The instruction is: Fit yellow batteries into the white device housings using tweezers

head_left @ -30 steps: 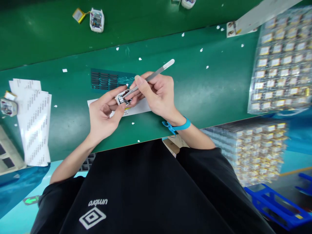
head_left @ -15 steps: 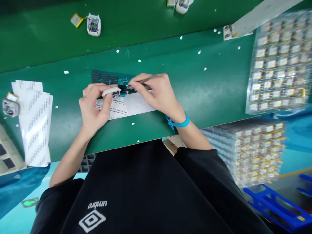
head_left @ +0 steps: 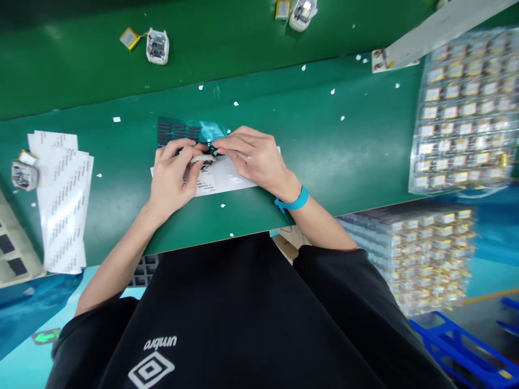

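My left hand [head_left: 172, 175] is closed on a small white device housing [head_left: 203, 158] with its inner parts showing, held edge-on over the white printed strip [head_left: 231, 175]. My right hand [head_left: 253, 159] is pinched at the housing's right end, its fingertips close to the left hand's. Only a small metal glint shows between the right fingers, where the tweezers are mostly hidden. Just behind both hands lies a dark-blue translucent sheet [head_left: 178, 129] with rows of black strips, its right part shiny and bare.
White printed strips [head_left: 62, 210] lie at the left beside another open housing [head_left: 24, 175]. Two opened housings with batteries [head_left: 157, 46] lie on the far surface. At the right are a clear tray of parts [head_left: 458, 113], a metal bracket [head_left: 381, 60] and stacked trays [head_left: 421, 254] lower down.
Both hands have come closer together, the left moving right with the housing. The tweezers, plainly seen before, have turned nearly out of sight in the right hand.
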`<act>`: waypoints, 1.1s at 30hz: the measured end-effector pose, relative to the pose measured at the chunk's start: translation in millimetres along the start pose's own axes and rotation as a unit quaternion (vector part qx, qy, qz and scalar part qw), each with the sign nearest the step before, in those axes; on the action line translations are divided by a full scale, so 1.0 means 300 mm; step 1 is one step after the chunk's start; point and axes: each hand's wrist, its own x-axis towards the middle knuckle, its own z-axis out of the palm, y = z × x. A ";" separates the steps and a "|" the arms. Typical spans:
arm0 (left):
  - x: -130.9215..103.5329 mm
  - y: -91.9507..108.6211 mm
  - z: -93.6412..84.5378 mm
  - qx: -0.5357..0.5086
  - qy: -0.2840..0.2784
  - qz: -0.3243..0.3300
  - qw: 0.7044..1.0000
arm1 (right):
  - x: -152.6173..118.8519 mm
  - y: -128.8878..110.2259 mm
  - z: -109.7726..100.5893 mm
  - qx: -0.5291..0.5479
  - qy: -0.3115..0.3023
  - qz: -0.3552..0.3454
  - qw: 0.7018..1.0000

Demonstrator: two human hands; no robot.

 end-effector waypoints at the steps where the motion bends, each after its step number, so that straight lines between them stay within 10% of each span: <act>1: 0.001 0.000 -0.002 0.008 -0.003 0.003 1.000 | -0.003 -0.002 -0.004 0.012 0.017 0.005 1.000; 8: 0.022 0.096 -0.078 -0.057 -0.010 0.061 0.996 | -0.001 -0.035 -0.047 0.109 0.102 0.034 0.988; 11: 0.066 0.066 -0.111 -0.195 0.116 -0.036 0.973 | 0.002 -0.046 -0.042 0.121 0.130 0.044 0.983; 14: 0.103 -0.027 -0.120 -0.333 0.088 -0.150 0.927 | -0.001 -0.058 -0.040 0.124 0.148 0.015 0.981; 18: 0.099 -0.075 -0.098 -0.406 0.009 -0.233 0.884 | -0.011 -0.077 -0.041 0.051 0.085 -0.098 0.990; 23: 0.078 -0.019 -0.059 -0.404 0.103 -0.243 0.876 | -0.015 -0.099 -0.024 -0.065 0.088 -0.193 0.975; 33: 0.061 0.018 -0.059 -0.397 0.127 -0.278 0.865 | -0.020 -0.111 -0.021 -0.115 0.016 -0.170 0.979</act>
